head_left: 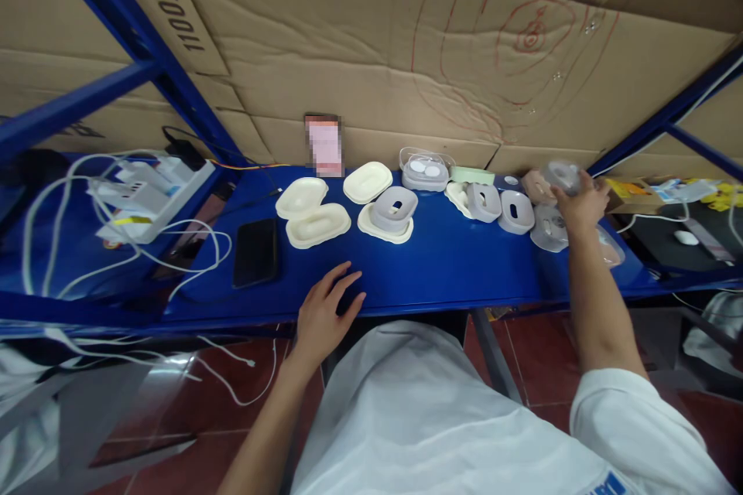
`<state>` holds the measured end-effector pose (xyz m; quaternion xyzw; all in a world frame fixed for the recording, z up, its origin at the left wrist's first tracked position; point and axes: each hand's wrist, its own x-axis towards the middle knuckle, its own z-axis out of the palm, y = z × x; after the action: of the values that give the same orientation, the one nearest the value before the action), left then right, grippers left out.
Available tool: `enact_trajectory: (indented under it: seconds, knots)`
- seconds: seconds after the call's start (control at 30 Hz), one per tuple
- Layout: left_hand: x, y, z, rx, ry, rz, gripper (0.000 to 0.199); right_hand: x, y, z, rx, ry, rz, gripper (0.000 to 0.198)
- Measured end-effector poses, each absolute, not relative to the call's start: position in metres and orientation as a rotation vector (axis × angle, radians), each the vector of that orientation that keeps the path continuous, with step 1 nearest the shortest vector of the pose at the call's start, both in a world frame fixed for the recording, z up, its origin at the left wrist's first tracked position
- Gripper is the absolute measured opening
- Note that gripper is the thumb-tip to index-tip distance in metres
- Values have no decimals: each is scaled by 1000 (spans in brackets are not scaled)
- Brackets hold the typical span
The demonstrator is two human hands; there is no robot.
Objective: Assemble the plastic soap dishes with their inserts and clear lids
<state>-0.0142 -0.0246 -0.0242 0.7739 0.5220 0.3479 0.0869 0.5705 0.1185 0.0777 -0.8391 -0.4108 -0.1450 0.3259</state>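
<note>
My left hand (pixel 328 309) rests at the front edge of the blue table (pixel 453 271), fingers spread, holding nothing. At the far right, my right hand (pixel 582 205) grips a clear plastic case (pixel 562 176), blurred by motion; its fingertips are partly hidden. Beneath that hand stand another clear case (pixel 549 228) and a pinkish packed piece (pixel 609 247). A brownish piece (pixel 539 187) lies just left of the held case. Grey oval shells with slots, one upright (pixel 516 211) and one tilted (pixel 484 202), stand further left.
An open cream pulp tray (pixel 318 224) lies left of a grey shell (pixel 395 207) on a cream tray half. Behind are a cream lid (pixel 368 182) and a clear-covered grey case (pixel 425 168). A black phone (pixel 255 251), power strip (pixel 156 201) and white cables occupy the left.
</note>
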Motion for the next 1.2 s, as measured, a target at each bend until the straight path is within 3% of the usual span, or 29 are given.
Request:
enact_trajectory:
  seconds: [0.13,0.37,0.43,0.57,0.63,0.8,1.0,1.2]
  knots:
    - [-15,-24,-24,2342,1522,1039,29,571,145,78,-2252,-1025,-352,62]
    - [-13,-22,-18,2344,1530,972,30,554,141,74,-2265,-1112,-369,94]
    - [-8,-12,-14,2368,1504,915,35,534,132,75,-2151,-1281,-396,85]
    - [14,24,-3,2495,1450,750,54,456,119,61,-1621,-2035,-210,47]
    - [27,40,3,2543,1469,711,53,408,117,45,-1442,-2272,-109,46]
    - [39,32,8,2634,1393,674,33,332,118,17,-1124,-2544,68,68]
    - [23,-7,-11,2536,1320,937,30,327,100,23,-1036,-2496,87,29]
    - [13,-6,-16,2402,1472,1068,72,299,66,29,-910,-2520,212,30]
